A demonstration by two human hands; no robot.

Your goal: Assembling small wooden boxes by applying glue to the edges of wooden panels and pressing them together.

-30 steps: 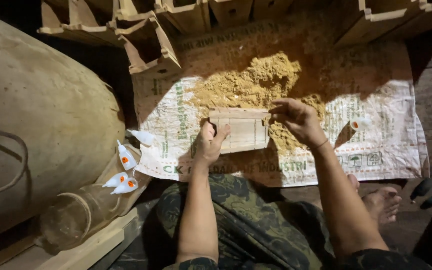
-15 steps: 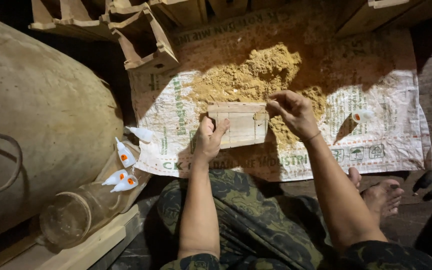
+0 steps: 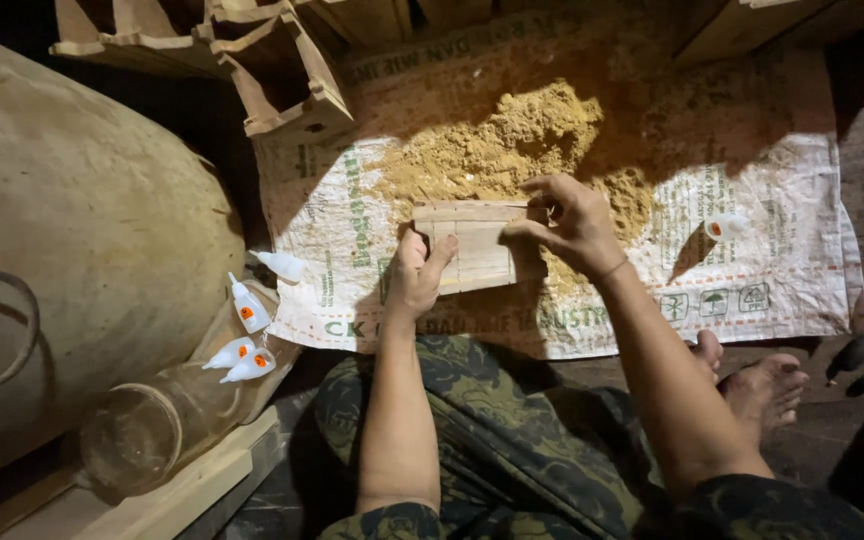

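A small wooden box [image 3: 477, 247] of thin slats lies on a printed woven sack [image 3: 782, 270] spread on the floor. My left hand [image 3: 414, 275] grips the box's left end, thumb on top. At the right end my right hand [image 3: 570, 222] pinches the upper corner with fingers and thumb. A heap of yellow sawdust [image 3: 512, 140] lies just behind the box, touching it.
Several small white glue bottles [image 3: 249, 310] lie at the left beside a clear glass jar [image 3: 152, 425]; another bottle [image 3: 724, 226] sits on the sack at right. A big rounded sack [image 3: 82, 230] fills the left. Finished wooden boxes [image 3: 287, 80] are stacked behind. My bare feet [image 3: 762, 385] are at right.
Both hands stay on the box. My right hand has shifted slightly along the box's right end; the view has drifted a little.
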